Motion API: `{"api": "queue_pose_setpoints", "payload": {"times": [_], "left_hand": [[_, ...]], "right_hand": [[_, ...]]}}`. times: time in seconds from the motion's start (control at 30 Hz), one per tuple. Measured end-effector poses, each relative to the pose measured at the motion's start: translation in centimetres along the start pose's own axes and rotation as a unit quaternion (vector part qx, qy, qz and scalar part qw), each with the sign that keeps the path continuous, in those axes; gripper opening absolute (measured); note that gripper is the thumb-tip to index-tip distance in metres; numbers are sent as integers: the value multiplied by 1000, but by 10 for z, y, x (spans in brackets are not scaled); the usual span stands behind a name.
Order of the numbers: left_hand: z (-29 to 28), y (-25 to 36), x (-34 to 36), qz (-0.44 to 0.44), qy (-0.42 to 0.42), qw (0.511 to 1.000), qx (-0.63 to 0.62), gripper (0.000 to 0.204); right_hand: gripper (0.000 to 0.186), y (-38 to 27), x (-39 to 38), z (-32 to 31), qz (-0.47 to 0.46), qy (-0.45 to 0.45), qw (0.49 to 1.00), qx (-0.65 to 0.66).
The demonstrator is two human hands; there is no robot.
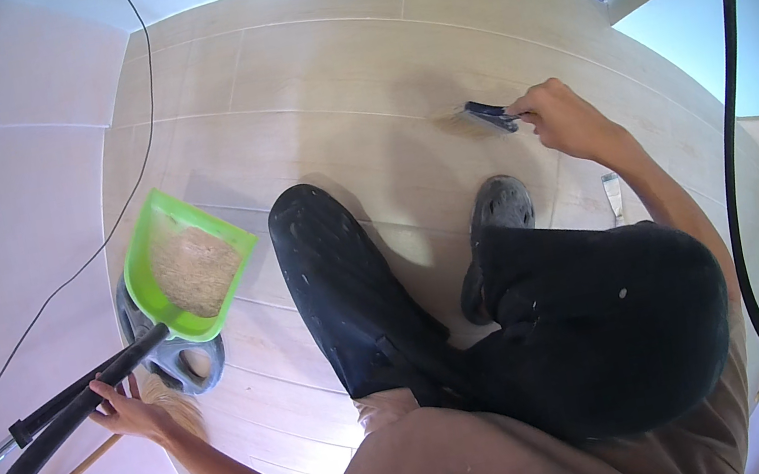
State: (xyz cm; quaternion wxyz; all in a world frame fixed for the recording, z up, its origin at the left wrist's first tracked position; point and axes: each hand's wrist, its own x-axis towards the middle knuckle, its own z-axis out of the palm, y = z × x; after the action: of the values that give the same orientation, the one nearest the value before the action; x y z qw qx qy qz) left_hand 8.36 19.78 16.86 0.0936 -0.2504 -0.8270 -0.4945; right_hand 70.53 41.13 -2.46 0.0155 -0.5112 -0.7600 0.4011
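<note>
At the upper left of the frame a thin dark cord [148, 146] runs down in front of the pale wall. In the lower left, the left hand [134, 414] has its fingers curled about a thick black tube [118, 367], which slopes up to the near edge of a bright green dustpan [197, 327]. The pan lies left of centre, above and to the right of this hand, well apart from the fingers, and carries a heap of tan powder [197, 269]. A grey floor head [199, 362] shows from beneath the pan; pale broom bristles [176, 405] lie just beside the left wrist. In the middle come the dark-clad legs [609, 328] and a grey clog [505, 200]. At upper right of centre, the right hand [572, 117] grips a dark brush [492, 116] by its handle; the head sits to the left of the knuckles, beside a tan smear on the floor [307, 57]. A pale flat tool [613, 199] lies just left of the right forearm. Along the right edge hangs a black hose [734, 144].
</note>
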Motion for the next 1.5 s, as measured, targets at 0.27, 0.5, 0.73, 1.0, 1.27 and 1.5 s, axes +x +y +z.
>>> {"api": "queue_pose_setpoints", "payload": {"times": [0.27,0.5,0.73,1.0,1.27,1.5], "left_hand": [[-5,56,-12,43,-9,999,-16,61],[-5,71,-11,66,-59,993,-81,56],[22,64,3,74,-138,975,-157,50],[47,94,-8,104,-174,960,-195,50],[48,102,-28,124,-177,958,-191,49],[56,91,-42,127,-209,939,-242,47]], "right_hand": [[25,-22,25,33,-72,135,967,206],[22,38,-24,70,75,107,971,202],[20,21,-111,19,147,191,958,155],[26,-68,-40,101,-103,260,931,236],[24,-82,24,180,-164,200,907,333],[19,38,-82,116,-73,228,942,236]]}}
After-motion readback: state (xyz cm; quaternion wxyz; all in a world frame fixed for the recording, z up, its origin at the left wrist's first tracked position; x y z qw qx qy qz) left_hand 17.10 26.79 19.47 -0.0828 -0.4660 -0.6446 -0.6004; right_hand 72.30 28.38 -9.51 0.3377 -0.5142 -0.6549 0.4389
